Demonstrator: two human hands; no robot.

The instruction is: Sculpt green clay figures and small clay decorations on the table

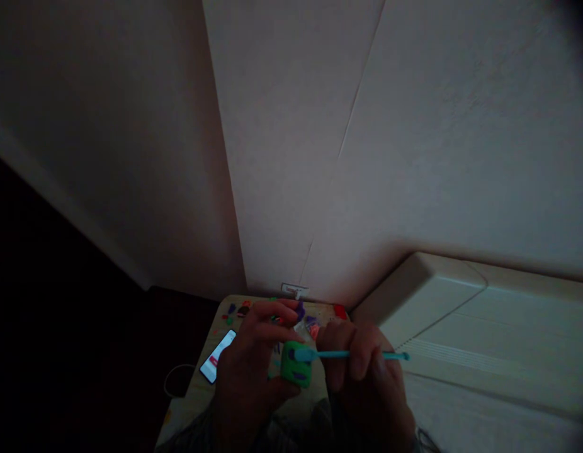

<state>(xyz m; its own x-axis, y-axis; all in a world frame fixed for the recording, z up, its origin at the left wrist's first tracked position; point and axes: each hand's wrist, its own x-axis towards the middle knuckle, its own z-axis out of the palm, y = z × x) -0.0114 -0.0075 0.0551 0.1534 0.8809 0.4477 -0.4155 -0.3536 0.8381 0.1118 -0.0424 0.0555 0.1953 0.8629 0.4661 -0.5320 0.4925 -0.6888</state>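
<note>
My left hand [254, 358] holds a small green block [297, 376], which looks like modelling clay, between thumb and fingers. Dark purple patches mark its face. My right hand [362, 362] is closed around a thin light-blue modelling tool [336, 355] that lies roughly level. The tool's wide flat end meets the upper part of the block, beside a purple patch. Its narrow end sticks out to the right past my fingers. Both hands are above the small table, close to each other.
Below is a small light table [201, 402] with a lit phone [218, 356] at its left. Bits of coloured clay [231, 309] and a small clear packet [313, 328] lie behind my hands. A wall socket [294, 290] sits behind the table; a large pale appliance [452, 302] stands at right.
</note>
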